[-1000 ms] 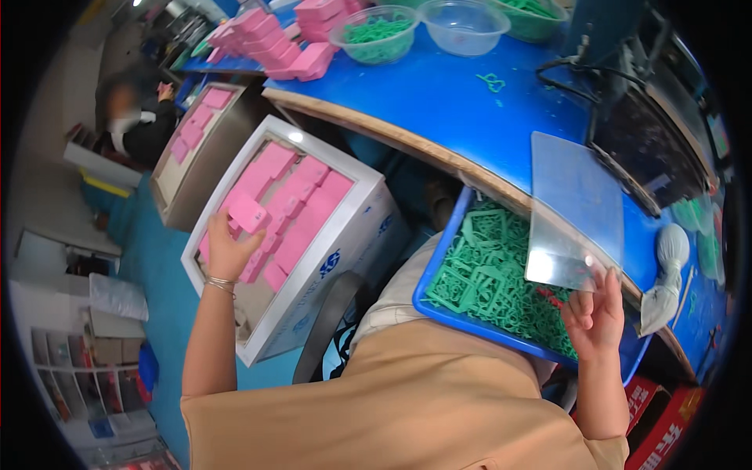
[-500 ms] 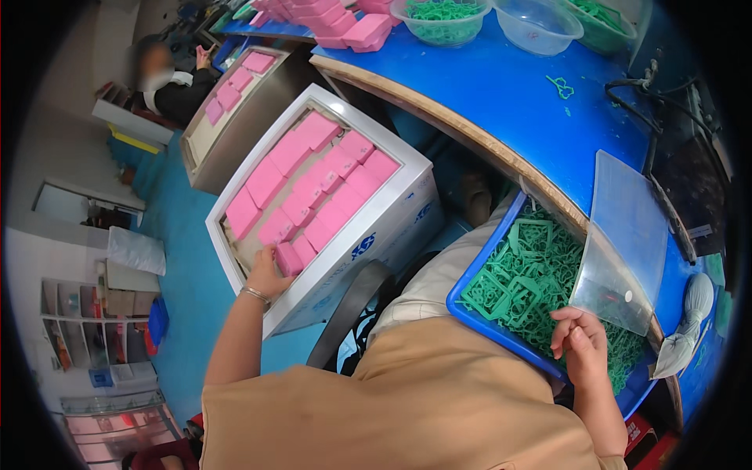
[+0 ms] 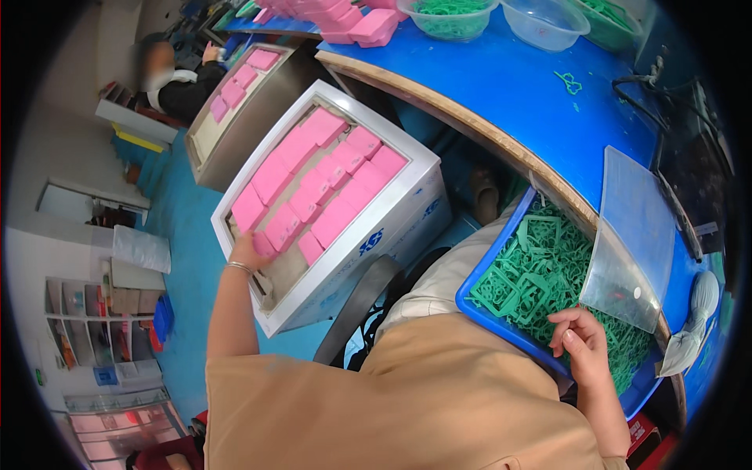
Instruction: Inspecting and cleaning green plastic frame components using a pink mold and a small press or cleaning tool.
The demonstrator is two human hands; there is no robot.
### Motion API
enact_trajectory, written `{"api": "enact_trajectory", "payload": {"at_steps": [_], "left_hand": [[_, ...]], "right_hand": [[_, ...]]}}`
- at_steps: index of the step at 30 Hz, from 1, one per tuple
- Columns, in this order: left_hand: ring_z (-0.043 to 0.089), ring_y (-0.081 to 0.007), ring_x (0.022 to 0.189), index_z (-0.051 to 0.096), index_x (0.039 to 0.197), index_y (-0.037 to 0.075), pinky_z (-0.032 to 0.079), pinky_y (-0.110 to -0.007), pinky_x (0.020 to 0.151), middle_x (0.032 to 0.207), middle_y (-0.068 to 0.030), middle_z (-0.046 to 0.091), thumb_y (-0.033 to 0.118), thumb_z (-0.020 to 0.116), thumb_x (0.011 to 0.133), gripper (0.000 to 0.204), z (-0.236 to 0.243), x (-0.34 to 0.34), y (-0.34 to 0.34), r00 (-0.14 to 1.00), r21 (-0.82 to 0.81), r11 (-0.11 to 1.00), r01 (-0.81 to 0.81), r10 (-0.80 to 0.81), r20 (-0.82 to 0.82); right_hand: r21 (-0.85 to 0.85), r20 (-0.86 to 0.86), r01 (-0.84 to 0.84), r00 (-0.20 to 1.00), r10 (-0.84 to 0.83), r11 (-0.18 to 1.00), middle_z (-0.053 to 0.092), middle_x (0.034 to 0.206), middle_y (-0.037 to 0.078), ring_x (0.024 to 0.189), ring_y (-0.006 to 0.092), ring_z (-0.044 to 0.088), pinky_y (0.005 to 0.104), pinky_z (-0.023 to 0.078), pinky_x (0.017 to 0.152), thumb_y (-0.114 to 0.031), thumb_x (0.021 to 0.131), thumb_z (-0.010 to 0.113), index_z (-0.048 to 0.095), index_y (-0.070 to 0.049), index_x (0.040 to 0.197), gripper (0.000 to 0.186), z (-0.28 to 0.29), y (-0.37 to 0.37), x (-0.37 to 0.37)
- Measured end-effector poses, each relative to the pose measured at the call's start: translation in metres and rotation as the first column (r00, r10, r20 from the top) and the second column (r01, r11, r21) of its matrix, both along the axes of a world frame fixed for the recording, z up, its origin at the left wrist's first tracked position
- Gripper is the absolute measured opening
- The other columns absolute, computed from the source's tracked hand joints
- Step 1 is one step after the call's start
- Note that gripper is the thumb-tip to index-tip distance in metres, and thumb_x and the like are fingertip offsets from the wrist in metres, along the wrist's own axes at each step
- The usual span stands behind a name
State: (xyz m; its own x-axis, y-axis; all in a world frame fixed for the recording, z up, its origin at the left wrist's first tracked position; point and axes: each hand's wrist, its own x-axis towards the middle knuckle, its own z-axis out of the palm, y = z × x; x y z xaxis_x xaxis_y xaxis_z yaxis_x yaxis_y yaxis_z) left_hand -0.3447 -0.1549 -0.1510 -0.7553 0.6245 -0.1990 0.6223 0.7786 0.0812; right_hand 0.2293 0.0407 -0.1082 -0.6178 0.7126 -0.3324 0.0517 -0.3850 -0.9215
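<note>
At the near left end of a white-framed box (image 3: 427,166) full of pink blocks, my left hand (image 3: 249,252) has its fingers closed on a small pink block (image 3: 264,246). This block lies against the rows of pink blocks (image 3: 333,223) on the box's greyish bed; part of the grip is hidden. Over the blue bin (image 3: 501,329) beside my lap hangs my right hand (image 3: 581,338). Its fingers are loosely bent and hold nothing that I can see. Tangled green plastic pieces (image 3: 540,266) fill the bin.
A blue table (image 3: 501,86) holds clear bowls (image 3: 454,25), stacked pink blocks (image 3: 372,27) and a transparent sheet (image 3: 630,235) by the bin. Behind stands a second box (image 3: 207,145) of pink blocks, near another person (image 3: 176,86). A chair armrest (image 3: 368,294) is beside me.
My left hand has moved left along the box's near end. The pink block it touched is gone from the near end of the right row. My right hand stays over the bin.
</note>
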Motion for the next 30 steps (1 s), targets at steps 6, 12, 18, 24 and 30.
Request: {"api": "enact_trajectory", "payload": {"at_steps": [6,12,18,24,30], "left_hand": [[0.058,-0.0211,0.081,0.042,0.116,0.002,0.048,-0.031,0.067,0.094,-0.0143,0.058,0.017,0.080,0.049,0.078,-0.001,0.000,-0.008,0.941,0.103,0.972,-0.210,0.173,0.292],[0.053,-0.0133,0.059,0.038,0.122,0.003,0.042,-0.025,0.047,0.081,-0.0092,0.059,0.018,0.081,0.054,0.082,-0.007,-0.005,-0.009,0.869,0.072,0.944,-0.323,0.266,0.416],[0.053,-0.0135,0.058,0.041,0.124,0.005,0.042,-0.026,0.047,0.082,-0.0104,0.059,0.020,0.080,0.057,0.079,-0.008,-0.012,-0.014,0.890,0.047,0.956,-0.290,0.251,0.380],[0.057,-0.0136,0.063,0.044,0.123,0.005,0.045,-0.027,0.049,0.085,-0.0107,0.060,0.035,0.073,0.066,0.070,-0.010,-0.010,-0.015,0.877,0.069,0.945,-0.320,0.267,0.399],[0.060,-0.0220,0.067,0.053,0.113,-0.001,0.048,-0.030,0.053,0.090,-0.0166,0.061,0.061,0.044,0.077,0.072,-0.009,-0.021,0.014,0.846,-0.122,0.911,-0.395,0.412,0.338]], "right_hand": [[0.007,0.025,0.024,0.999,-0.024,1.000,0.051,0.070,0.001,0.066,0.0093,0.051,0.0201,0.042,0.053,-0.020,0.080,0.059,0.056,0.002,0.099,0.029,-0.004,0.001,0.001],[0.017,0.033,0.031,0.999,-0.032,0.999,0.051,0.071,0.000,0.067,0.0087,0.051,0.0203,0.043,0.055,-0.016,0.080,0.059,0.057,0.002,0.099,0.027,0.001,0.002,-0.003],[-0.003,0.025,0.028,0.999,-0.028,1.000,0.051,0.072,0.000,0.067,0.0077,0.050,0.0201,0.042,0.058,-0.011,0.080,0.058,0.056,0.002,0.101,0.025,0.002,0.001,-0.003],[0.070,0.067,0.011,0.998,-0.016,0.997,0.052,0.073,0.000,0.066,0.0075,0.049,0.0205,0.042,0.059,-0.009,0.078,0.060,0.057,0.002,0.099,0.024,-0.003,0.000,0.000],[0.478,0.431,-0.146,0.898,-0.086,0.866,0.056,0.068,0.007,0.056,0.0149,0.053,0.0263,0.042,0.057,-0.008,0.071,0.063,0.060,-0.001,0.089,0.020,0.008,0.002,-0.006]]}}
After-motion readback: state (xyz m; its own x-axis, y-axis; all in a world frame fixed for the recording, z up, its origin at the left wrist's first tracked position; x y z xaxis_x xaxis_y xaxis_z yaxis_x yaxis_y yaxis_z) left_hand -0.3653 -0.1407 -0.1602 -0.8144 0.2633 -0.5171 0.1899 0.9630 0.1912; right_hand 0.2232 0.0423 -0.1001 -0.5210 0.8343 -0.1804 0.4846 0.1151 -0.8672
